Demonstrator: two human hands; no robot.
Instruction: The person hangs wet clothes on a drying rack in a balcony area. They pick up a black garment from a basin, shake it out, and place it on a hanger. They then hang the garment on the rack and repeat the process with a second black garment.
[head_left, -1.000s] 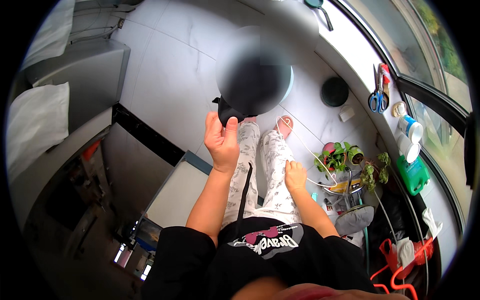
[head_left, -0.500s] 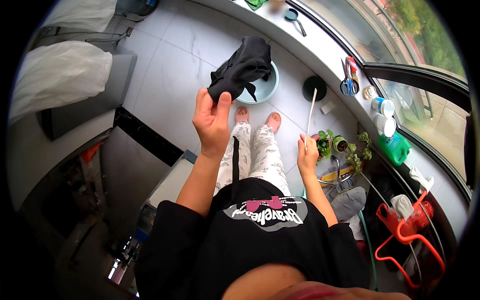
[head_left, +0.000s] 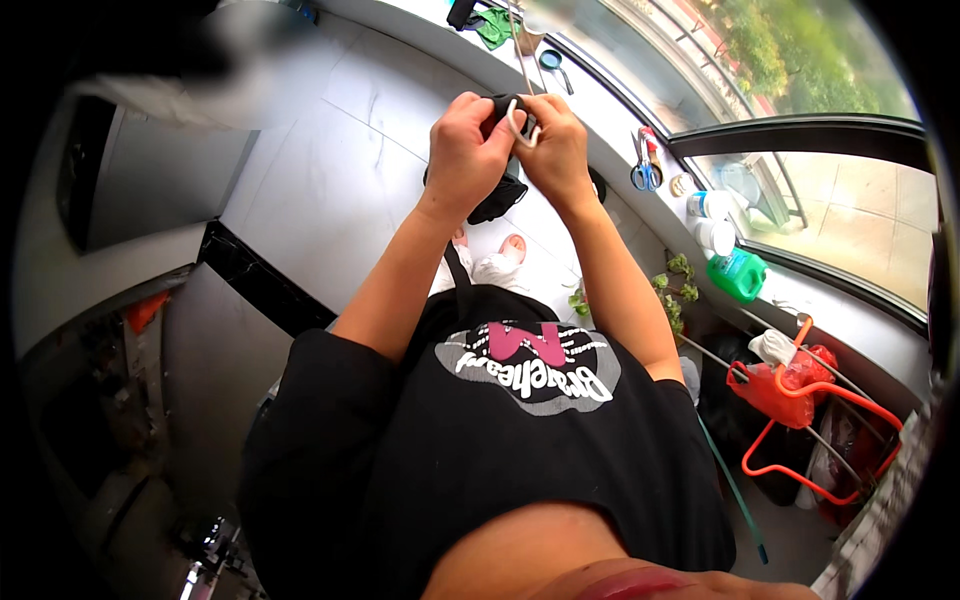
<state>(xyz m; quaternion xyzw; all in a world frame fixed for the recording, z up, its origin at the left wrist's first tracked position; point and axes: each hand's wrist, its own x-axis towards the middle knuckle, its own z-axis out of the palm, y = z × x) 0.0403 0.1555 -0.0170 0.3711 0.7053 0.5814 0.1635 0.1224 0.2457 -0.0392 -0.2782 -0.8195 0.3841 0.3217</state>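
My two hands are raised close together in front of me. My left hand (head_left: 467,155) is closed on a black garment (head_left: 497,202), its fingers pinching the top edge. The rest of the cloth hangs below the hands, partly hidden by them. My right hand (head_left: 553,150) is closed on a thin white bent rod (head_left: 517,124), which looks like part of a clothes hanger. Its curved end lies between the two hands, against the cloth. A thin straight length runs up from the hands toward the window sill.
On the window sill (head_left: 607,130) at right stand scissors (head_left: 646,174), white tubs (head_left: 714,237) and a green jug (head_left: 738,274). A small dark green pan-shaped thing (head_left: 553,68) lies farther along. Orange hangers (head_left: 800,470) and a red bag (head_left: 795,390) hang at lower right. Potted greenery (head_left: 672,295) stands below the sill.
My right hand has come up and left, bringing the white rod to the garment. My left hand has risen and moved right. The garment hangs lower beneath the hands; my view has shifted.
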